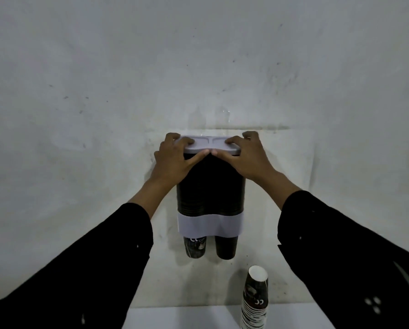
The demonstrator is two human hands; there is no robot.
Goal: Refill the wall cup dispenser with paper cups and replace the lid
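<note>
A dark twin-tube cup dispenser (210, 193) with a pale band across its lower part hangs on the wall. Its flat grey lid (210, 144) sits on top. My left hand (175, 160) grips the lid's left end and my right hand (248, 157) grips the right end, fingers over the top, thumbs meeting under the front edge. Two dark paper cups (226, 246) poke out of the bottom of the dispenser, side by side.
A stack of spare paper cups (255, 298) stands on a white surface (175, 319) below and to the right of the dispenser. The scuffed pale wall (198, 67) fills the rest of the view.
</note>
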